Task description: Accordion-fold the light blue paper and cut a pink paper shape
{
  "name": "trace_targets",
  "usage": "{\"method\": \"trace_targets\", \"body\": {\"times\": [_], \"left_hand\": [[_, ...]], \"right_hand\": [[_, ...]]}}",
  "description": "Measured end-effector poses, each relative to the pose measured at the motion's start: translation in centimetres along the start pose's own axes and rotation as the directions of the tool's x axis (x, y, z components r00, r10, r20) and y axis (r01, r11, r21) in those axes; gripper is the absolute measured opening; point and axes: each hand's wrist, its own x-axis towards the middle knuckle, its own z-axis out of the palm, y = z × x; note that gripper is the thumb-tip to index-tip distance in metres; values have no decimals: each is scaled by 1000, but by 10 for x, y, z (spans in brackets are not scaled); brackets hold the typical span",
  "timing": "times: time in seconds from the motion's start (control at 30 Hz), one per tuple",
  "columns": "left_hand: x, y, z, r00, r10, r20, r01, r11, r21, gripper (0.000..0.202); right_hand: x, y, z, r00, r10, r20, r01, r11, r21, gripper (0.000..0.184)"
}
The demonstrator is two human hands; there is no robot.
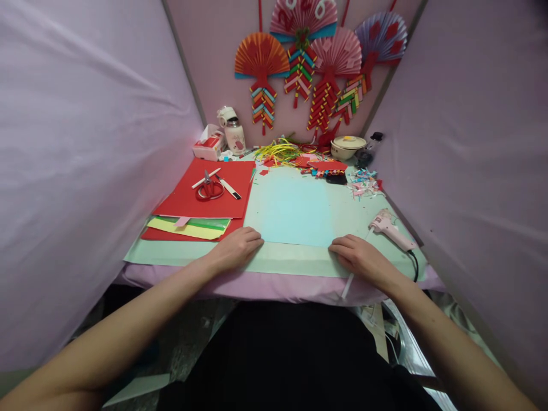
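Observation:
A light blue sheet of paper [297, 214] lies flat on the pale green table cover. At its near left corner is my left hand [240, 248], fingers closed together on the paper's edge. My right hand [355, 254] pinches the near right corner in the same way, its fingers curled and partly hiding that corner. A thin white glue stick projects from the nozzle of a pink glue gun [390, 229], which lies right of my right hand. Left of the blue sheet, red paper sheets [182, 200] are stacked, with yellow-green paper [188, 229] between them.
Red-handled scissors [209, 190], a white pen [206, 178] and a utility knife [229, 188] lie on the red stack. Behind are a tissue box [209, 144], a bottle [235, 137], yellow strips [278, 152], a lidded bowl [347, 146] and paper scraps [363, 184]. Paper fans [262, 57] hang on the back wall.

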Motion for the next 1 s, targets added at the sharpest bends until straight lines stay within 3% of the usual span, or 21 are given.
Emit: {"method": "trace_targets", "body": {"times": [0.57,0.77,0.9,1.0], "left_hand": [[-8,6,1,993,-51,-111,50,999,-14,25],[-8,6,-1,992,-85,-91,83,996,-34,23],[1,14,-5,966,-152,-211,154,988,-8,18],[18,30,-2,962,-109,-249,102,994,-43,23]], "right_hand": [[-17,4,3,998,42,-56,-41,999,18,29],[-19,2,3,992,74,-101,-69,996,48,28],[-20,1,2,987,81,-137,-72,995,69,23],[-17,-6,-3,971,107,-214,-99,994,50,23]]}}
